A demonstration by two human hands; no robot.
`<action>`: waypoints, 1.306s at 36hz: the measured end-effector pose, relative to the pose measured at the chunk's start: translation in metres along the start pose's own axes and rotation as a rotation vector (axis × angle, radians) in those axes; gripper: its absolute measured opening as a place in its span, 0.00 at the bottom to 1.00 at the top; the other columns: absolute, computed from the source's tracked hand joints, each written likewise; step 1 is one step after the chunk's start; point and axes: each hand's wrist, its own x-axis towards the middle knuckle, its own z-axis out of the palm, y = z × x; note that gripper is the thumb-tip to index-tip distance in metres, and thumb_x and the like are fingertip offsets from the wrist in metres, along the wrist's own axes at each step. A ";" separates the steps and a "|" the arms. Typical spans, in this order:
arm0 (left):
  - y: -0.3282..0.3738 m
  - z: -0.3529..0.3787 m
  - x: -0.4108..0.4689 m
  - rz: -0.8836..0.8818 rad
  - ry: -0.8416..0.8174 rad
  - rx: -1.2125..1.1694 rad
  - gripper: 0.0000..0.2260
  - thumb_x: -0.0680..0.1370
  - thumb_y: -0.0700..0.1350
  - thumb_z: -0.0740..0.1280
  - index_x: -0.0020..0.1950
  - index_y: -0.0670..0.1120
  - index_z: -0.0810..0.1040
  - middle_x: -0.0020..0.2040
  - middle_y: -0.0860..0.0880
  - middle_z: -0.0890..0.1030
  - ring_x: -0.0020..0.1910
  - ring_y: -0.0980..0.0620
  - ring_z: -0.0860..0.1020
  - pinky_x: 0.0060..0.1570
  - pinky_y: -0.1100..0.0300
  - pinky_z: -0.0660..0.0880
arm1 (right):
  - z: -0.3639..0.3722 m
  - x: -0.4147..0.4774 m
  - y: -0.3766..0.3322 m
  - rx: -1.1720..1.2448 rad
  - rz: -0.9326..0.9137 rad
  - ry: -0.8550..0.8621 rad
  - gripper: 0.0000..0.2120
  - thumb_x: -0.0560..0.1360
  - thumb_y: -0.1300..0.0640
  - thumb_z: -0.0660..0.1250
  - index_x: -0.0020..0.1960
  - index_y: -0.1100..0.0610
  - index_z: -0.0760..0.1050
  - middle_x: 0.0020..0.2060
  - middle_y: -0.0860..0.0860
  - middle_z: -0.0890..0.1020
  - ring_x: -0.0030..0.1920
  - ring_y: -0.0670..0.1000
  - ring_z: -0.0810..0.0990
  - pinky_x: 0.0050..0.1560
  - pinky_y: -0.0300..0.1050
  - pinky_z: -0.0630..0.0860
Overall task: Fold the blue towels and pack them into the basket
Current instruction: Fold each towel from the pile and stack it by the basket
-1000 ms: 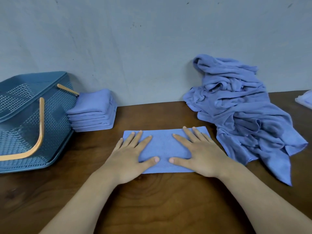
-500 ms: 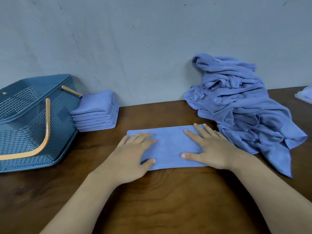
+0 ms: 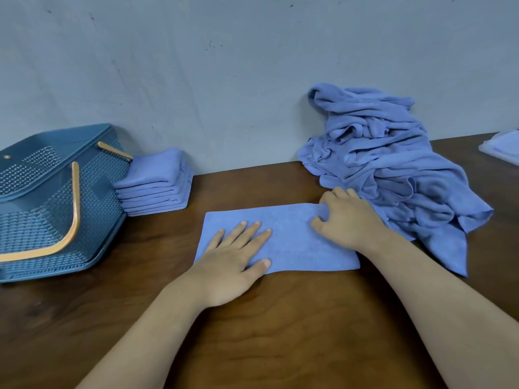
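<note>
A half-folded blue towel (image 3: 289, 237) lies flat on the brown table in front of me. My left hand (image 3: 233, 259) presses flat on its left part, fingers straight. My right hand (image 3: 346, 217) is at the towel's far right corner, fingers curled and pinching the edge. A stack of several folded blue towels (image 3: 157, 182) stands at the back left, next to the blue plastic basket (image 3: 36, 209) with orange handles, which lies tipped on its side. A heap of unfolded blue towels (image 3: 393, 169) is piled against the wall at the right.
A grey wall runs along the table's far edge. At the far right edge lies a pale blue flat item (image 3: 502, 147), partly cut off. Bare brown tabletop (image 3: 280, 332) stretches in front of the towel.
My right hand slid from the towel's middle to its right end and curled its fingers on the far corner. My left hand shifted left and stays flat on the towel.
</note>
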 end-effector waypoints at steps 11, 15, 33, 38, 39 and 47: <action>-0.004 -0.005 0.007 0.004 -0.019 -0.014 0.31 0.81 0.73 0.44 0.82 0.73 0.36 0.82 0.70 0.33 0.78 0.67 0.26 0.83 0.45 0.35 | -0.011 -0.001 0.007 0.543 0.138 -0.030 0.15 0.76 0.45 0.73 0.59 0.39 0.71 0.36 0.43 0.77 0.36 0.43 0.77 0.37 0.42 0.68; -0.004 -0.006 0.006 0.009 -0.017 -0.019 0.30 0.81 0.73 0.44 0.81 0.73 0.35 0.82 0.70 0.32 0.78 0.67 0.26 0.83 0.45 0.34 | -0.022 -0.003 0.020 0.789 0.157 -0.110 0.21 0.79 0.47 0.74 0.65 0.30 0.68 0.29 0.49 0.69 0.30 0.47 0.70 0.38 0.46 0.70; 0.004 0.004 -0.002 -0.051 0.172 -0.080 0.27 0.86 0.67 0.46 0.85 0.65 0.53 0.85 0.68 0.48 0.82 0.67 0.39 0.84 0.50 0.39 | -0.005 -0.024 -0.025 0.531 0.059 0.038 0.29 0.84 0.48 0.65 0.83 0.39 0.60 0.81 0.38 0.62 0.70 0.41 0.70 0.61 0.44 0.71; -0.006 -0.002 -0.006 -0.056 0.217 -0.142 0.24 0.87 0.64 0.49 0.83 0.66 0.61 0.83 0.69 0.57 0.82 0.69 0.46 0.84 0.54 0.44 | -0.003 -0.016 -0.007 0.451 0.089 -0.062 0.30 0.85 0.50 0.65 0.84 0.41 0.58 0.82 0.42 0.63 0.78 0.50 0.68 0.67 0.44 0.69; -0.010 -0.003 -0.006 -0.069 0.217 -0.125 0.24 0.86 0.65 0.49 0.83 0.67 0.60 0.83 0.69 0.56 0.82 0.69 0.46 0.84 0.54 0.44 | -0.003 -0.014 -0.001 0.447 0.097 -0.092 0.31 0.85 0.51 0.65 0.84 0.41 0.58 0.82 0.42 0.63 0.78 0.50 0.67 0.66 0.42 0.67; -0.026 -0.008 -0.007 -0.159 0.003 -0.035 0.32 0.78 0.78 0.38 0.80 0.74 0.35 0.82 0.69 0.31 0.79 0.66 0.28 0.83 0.47 0.36 | -0.011 -0.007 0.022 0.428 0.161 -0.201 0.33 0.84 0.49 0.67 0.85 0.42 0.58 0.82 0.48 0.66 0.81 0.53 0.64 0.77 0.50 0.64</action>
